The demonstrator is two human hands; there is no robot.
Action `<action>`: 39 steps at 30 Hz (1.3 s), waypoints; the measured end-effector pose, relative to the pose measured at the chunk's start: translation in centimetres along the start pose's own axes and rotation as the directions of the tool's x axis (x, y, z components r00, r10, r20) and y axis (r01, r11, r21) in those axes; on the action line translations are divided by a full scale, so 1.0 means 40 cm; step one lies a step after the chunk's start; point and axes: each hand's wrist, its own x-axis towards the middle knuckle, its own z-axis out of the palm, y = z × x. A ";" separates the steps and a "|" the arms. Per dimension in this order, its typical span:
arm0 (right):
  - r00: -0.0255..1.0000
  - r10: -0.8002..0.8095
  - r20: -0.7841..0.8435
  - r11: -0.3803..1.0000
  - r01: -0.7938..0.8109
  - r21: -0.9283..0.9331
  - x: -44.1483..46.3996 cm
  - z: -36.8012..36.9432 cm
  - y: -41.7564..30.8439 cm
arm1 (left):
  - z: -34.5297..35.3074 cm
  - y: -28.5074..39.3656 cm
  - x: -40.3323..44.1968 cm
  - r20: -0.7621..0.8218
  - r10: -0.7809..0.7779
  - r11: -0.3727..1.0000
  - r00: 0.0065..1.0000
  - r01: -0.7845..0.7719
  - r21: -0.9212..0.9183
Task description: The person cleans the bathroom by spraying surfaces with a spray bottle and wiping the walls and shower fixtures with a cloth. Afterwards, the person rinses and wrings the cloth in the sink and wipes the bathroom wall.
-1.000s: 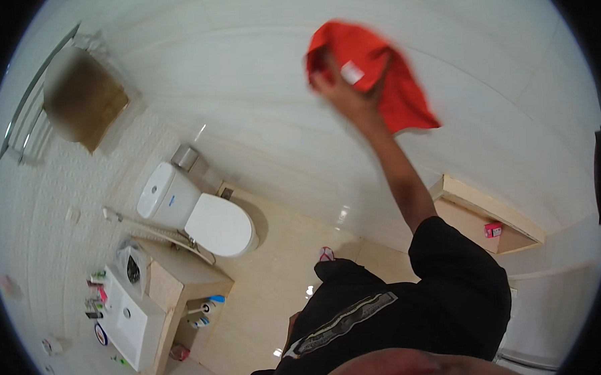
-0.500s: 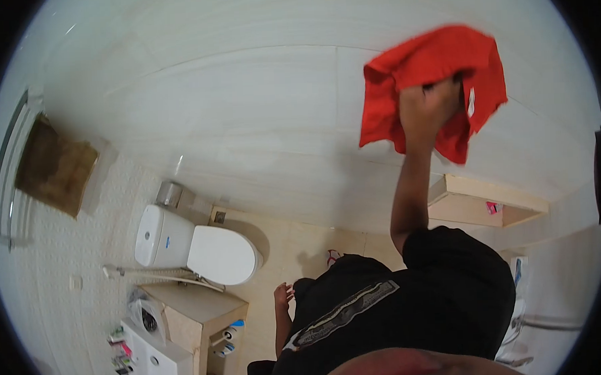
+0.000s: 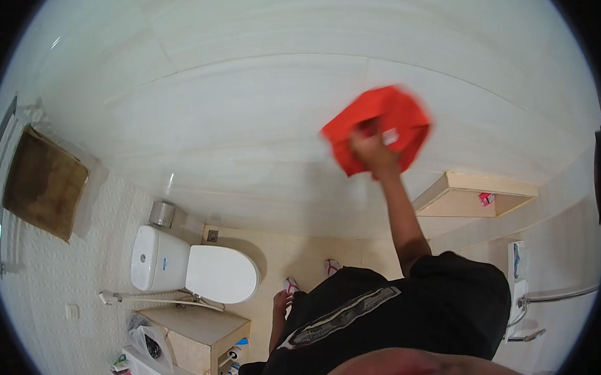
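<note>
My right hand [image 3: 377, 154] grips a red cloth [image 3: 404, 112] against the pale tiled wall [image 3: 257, 115]. The cloth is bunched around the fingers, a small white label shows on it, and its edges are blurred by motion. Low at my side hangs my left hand [image 3: 283, 301], small in view, its fingers loosely bent and apart with nothing seen in them. It is nearest to my black-clothed leg and sandalled foot [image 3: 291, 284].
A white toilet [image 3: 220, 273] with its lid down stands at left. Below it are a ledge [image 3: 192, 323] and a washbasin [image 3: 144, 368] with toiletries. A beige wall niche [image 3: 449, 204] holds a pink packet. Shower fittings [image 3: 523, 302] are at right, a brown-stained panel [image 3: 45, 182] at far left.
My right hand has moved down and to the left along the wall with the red cloth. The view has tilted slightly, and my left hand still hangs low.
</note>
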 end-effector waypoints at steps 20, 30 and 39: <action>0.977 0.033 0.212 0.984 -0.068 0.163 -0.139 0.225 -0.065 | -0.294 -0.190 0.030 0.084 0.181 0.900 0.980 -0.200 0.388; 0.949 -0.140 -0.281 0.949 0.048 -0.312 0.161 0.163 -0.108 | -0.341 -0.043 0.076 0.028 0.170 0.983 0.985 -0.167 -0.079; 0.841 -0.519 -0.151 0.854 0.500 -0.145 0.131 0.105 -0.144 | -0.289 0.069 0.121 0.049 0.077 0.975 0.996 -0.065 -0.211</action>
